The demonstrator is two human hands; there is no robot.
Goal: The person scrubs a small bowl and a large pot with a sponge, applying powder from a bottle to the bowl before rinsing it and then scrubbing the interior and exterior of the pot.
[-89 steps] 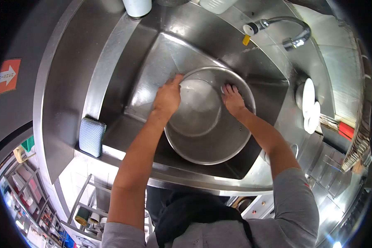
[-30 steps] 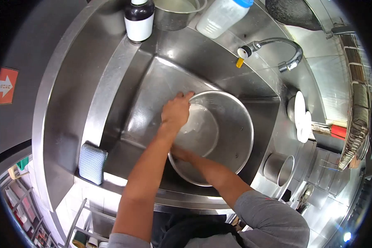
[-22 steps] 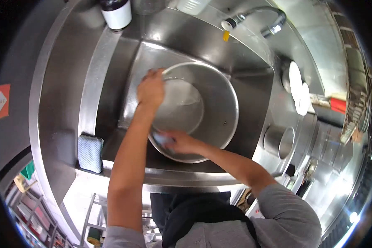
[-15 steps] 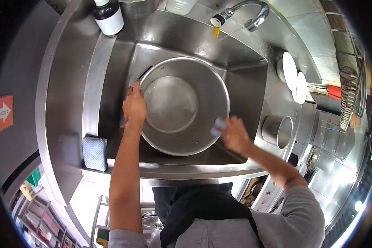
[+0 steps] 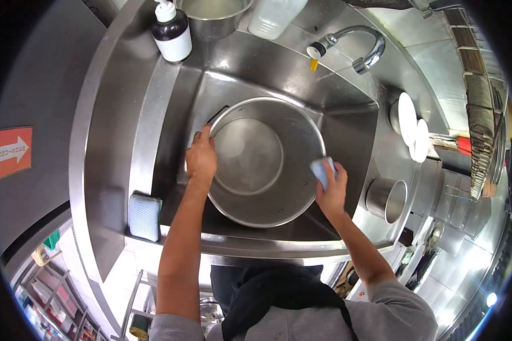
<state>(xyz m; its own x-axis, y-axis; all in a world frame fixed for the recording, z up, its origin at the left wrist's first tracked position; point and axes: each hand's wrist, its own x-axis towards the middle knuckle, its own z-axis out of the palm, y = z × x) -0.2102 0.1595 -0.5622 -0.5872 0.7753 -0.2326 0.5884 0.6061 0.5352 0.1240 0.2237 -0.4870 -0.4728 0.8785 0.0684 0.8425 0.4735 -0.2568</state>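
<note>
A large round stainless steel pot (image 5: 296,142) stands in the sink (image 5: 350,142), its mouth facing up. Its bottom looks wet or shiny. At the pot's left side, my left hand (image 5: 201,154) has its fingers closed on the rim, just below a dark side handle (image 5: 217,115). My right hand (image 5: 331,190) grips a light blue sponge (image 5: 320,169), which is against the pot's right rim. Part of the sponge is hidden by the fingers.
A second sponge (image 5: 145,217) lies on the left front ledge. Behind are a pump bottle (image 5: 172,42), a metal container (image 5: 215,25), a translucent plastic container (image 5: 274,20) and the faucet (image 5: 375,54). On the right are a small pot (image 5: 387,200) and white dishes (image 5: 407,119).
My right hand has moved the sponge along the right rim, away from my body. My left hand stays at the pot's left side. The whole view has shifted a little.
</note>
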